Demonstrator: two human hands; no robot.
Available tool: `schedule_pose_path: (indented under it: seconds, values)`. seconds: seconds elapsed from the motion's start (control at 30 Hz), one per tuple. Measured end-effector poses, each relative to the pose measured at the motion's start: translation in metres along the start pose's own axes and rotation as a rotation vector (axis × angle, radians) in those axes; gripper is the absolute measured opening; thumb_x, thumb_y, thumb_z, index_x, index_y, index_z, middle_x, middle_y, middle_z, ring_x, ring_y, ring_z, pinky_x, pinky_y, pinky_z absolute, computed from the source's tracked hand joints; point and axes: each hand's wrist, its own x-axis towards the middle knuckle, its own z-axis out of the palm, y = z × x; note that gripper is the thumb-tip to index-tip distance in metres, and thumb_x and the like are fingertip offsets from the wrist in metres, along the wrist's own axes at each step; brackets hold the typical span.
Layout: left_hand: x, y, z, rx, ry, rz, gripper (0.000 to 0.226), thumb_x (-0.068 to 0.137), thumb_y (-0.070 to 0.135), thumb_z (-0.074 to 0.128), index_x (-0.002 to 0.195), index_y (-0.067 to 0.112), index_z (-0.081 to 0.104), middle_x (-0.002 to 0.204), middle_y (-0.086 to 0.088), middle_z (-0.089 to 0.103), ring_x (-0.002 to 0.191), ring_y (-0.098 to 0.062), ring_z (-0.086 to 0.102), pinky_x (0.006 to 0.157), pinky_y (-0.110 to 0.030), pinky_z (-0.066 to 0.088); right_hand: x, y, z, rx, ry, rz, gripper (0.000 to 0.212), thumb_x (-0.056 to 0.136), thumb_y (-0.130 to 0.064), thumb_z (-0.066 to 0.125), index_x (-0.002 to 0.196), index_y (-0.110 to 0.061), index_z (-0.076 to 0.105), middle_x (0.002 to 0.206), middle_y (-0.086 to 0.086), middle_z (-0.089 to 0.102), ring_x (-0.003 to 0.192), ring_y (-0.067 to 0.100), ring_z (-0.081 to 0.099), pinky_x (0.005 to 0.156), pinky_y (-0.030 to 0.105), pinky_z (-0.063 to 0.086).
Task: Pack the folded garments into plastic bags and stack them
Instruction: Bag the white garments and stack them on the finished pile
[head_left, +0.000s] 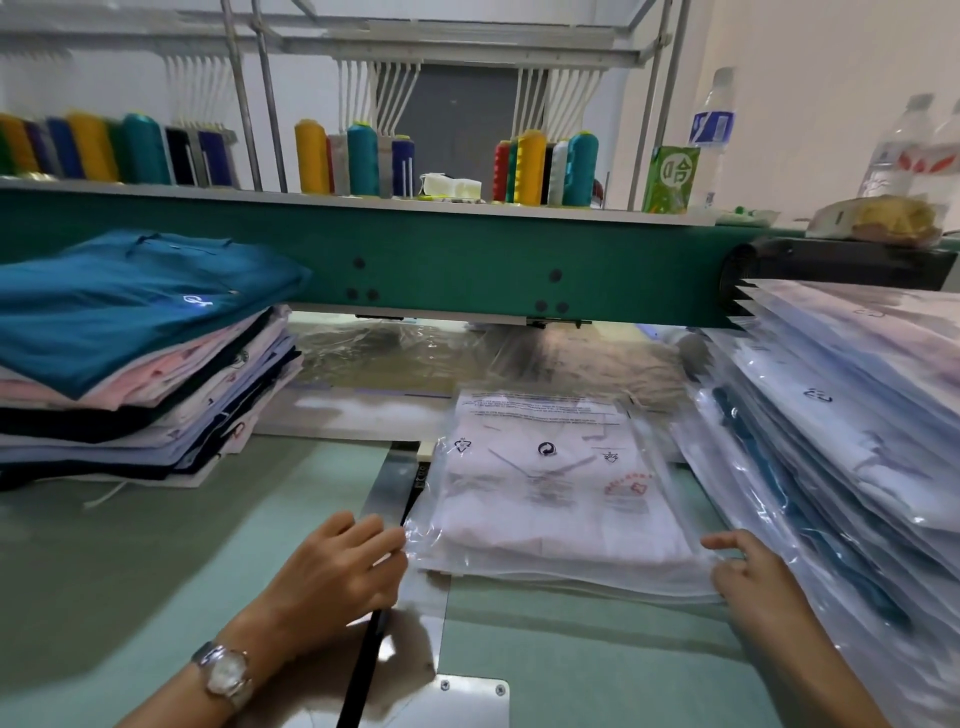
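A white folded garment sealed in a clear plastic bag (556, 499) lies flat on the green table in front of me. My left hand (337, 566) touches the bag's near left corner with its fingertips. My right hand (748, 571) pinches the bag's near right corner. On the left stands a pile of unbagged folded garments (130, 358) with a teal shirt on top. On the right leans a tall stack of bagged garments (841, 415).
Loose empty plastic bags (395, 353) lie at the back under the green machine beam (441, 260). Thread cones (540, 166), a green carton and water bottles (714, 135) stand on the shelf above. A metal plate (467, 696) sits in the table near me.
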Motion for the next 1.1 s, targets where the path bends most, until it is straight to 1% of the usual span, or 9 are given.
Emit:
schedule_pose_path:
  seconds: [0.23, 0.33, 0.5, 0.6, 0.7, 0.8, 0.9, 0.97, 1.1]
  values:
    - [0.014, -0.010, -0.006, -0.223, -0.025, -0.140, 0.007, 0.072, 0.022, 0.067, 0.079, 0.021, 0.064, 0.093, 0.007, 0.059, 0.075, -0.016, 0.055, 0.065, -0.030, 0.038, -0.007, -0.010, -0.003, -0.180, 0.043, -0.033, 0.013, 0.087, -0.007, 0.052, 0.084, -0.016, 0.062, 0.070, 0.008, 0.061, 0.064, 0.028, 0.054, 0.059, 0.033, 0.037]
    - [0.028, -0.013, -0.001, -0.273, -0.060, -0.399, 0.014, 0.084, 0.034, 0.058, 0.089, 0.022, 0.063, 0.094, 0.010, 0.058, 0.080, -0.014, 0.057, 0.069, -0.032, 0.043, -0.009, -0.030, 0.001, -0.567, 0.097, -0.085, 0.019, 0.093, -0.030, 0.046, 0.082, -0.019, 0.058, 0.094, 0.013, 0.056, 0.084, 0.033, 0.056, 0.069, 0.034, 0.041]
    - [0.060, -0.026, 0.030, -0.533, -0.269, -1.052, 0.032, 0.099, 0.041, 0.047, 0.118, 0.018, 0.060, 0.097, 0.009, 0.064, 0.088, -0.014, 0.060, 0.080, -0.035, 0.050, 0.024, -0.053, 0.024, -0.732, 0.018, -0.161, 0.039, 0.094, -0.037, 0.045, 0.124, -0.013, 0.050, 0.124, 0.016, 0.047, 0.114, 0.033, 0.045, 0.090, 0.037, 0.040]
    - [0.073, -0.034, 0.049, -0.745, -0.415, -1.187, 0.039, 0.100, 0.038, 0.050, 0.127, 0.010, 0.055, 0.091, -0.006, 0.069, 0.087, -0.021, 0.063, 0.079, -0.032, 0.050, 0.056, -0.060, 0.037, -0.540, -0.140, -0.037, 0.045, 0.097, -0.034, 0.044, 0.135, -0.009, 0.043, 0.129, 0.017, 0.052, 0.112, 0.032, 0.052, 0.093, 0.038, 0.045]
    - [0.081, -0.039, 0.062, -0.801, -0.376, -1.245, 0.042, 0.095, 0.030, 0.060, 0.130, 0.007, 0.051, 0.083, 0.003, 0.064, 0.078, -0.010, 0.059, 0.069, -0.026, 0.048, 0.066, -0.057, 0.050, -0.120, -0.180, 0.074, 0.037, 0.094, -0.016, 0.048, 0.130, -0.009, 0.045, 0.104, 0.009, 0.061, 0.093, 0.025, 0.060, 0.082, 0.042, 0.053]
    - [0.088, -0.041, 0.072, -0.795, -0.367, -1.272, 0.045, 0.091, 0.020, 0.066, 0.131, 0.008, 0.050, 0.086, 0.008, 0.060, 0.080, -0.009, 0.057, 0.063, -0.020, 0.045, 0.068, -0.058, 0.055, 0.211, -0.144, 0.092, 0.053, 0.086, 0.007, 0.050, 0.134, -0.015, 0.046, 0.085, -0.003, 0.058, 0.080, 0.018, 0.063, 0.063, 0.033, 0.055]
    - [0.096, -0.041, 0.076, -0.929, -0.368, -1.355, 0.040, 0.091, 0.011, 0.063, 0.130, 0.011, 0.053, 0.111, -0.006, 0.063, 0.092, -0.018, 0.059, 0.071, -0.024, 0.052, 0.077, -0.061, 0.060, 0.301, -0.108, 0.116, 0.064, 0.082, 0.018, 0.049, 0.139, -0.010, 0.044, 0.106, 0.011, 0.060, 0.093, 0.030, 0.063, 0.083, 0.049, 0.056]
    - [0.101, -0.042, 0.078, -1.020, -0.378, -1.382, 0.035, 0.092, 0.004, 0.058, 0.127, 0.011, 0.059, 0.119, -0.014, 0.064, 0.093, -0.024, 0.062, 0.081, -0.032, 0.055, 0.084, -0.063, 0.061, 0.329, -0.104, 0.133, 0.064, 0.080, 0.022, 0.043, 0.137, -0.006, 0.048, 0.132, 0.016, 0.052, 0.111, 0.033, 0.057, 0.090, 0.044, 0.051]
    - [0.107, -0.040, 0.074, -1.182, -0.362, -1.409, 0.035, 0.097, -0.003, 0.044, 0.127, 0.003, 0.061, 0.103, -0.020, 0.068, 0.053, -0.013, 0.053, 0.049, -0.020, 0.042, 0.088, -0.075, 0.061, 0.283, -0.080, 0.153, 0.045, 0.082, 0.019, 0.041, 0.115, 0.001, 0.065, 0.127, 0.018, 0.059, 0.108, 0.028, 0.055, 0.090, 0.035, 0.049]
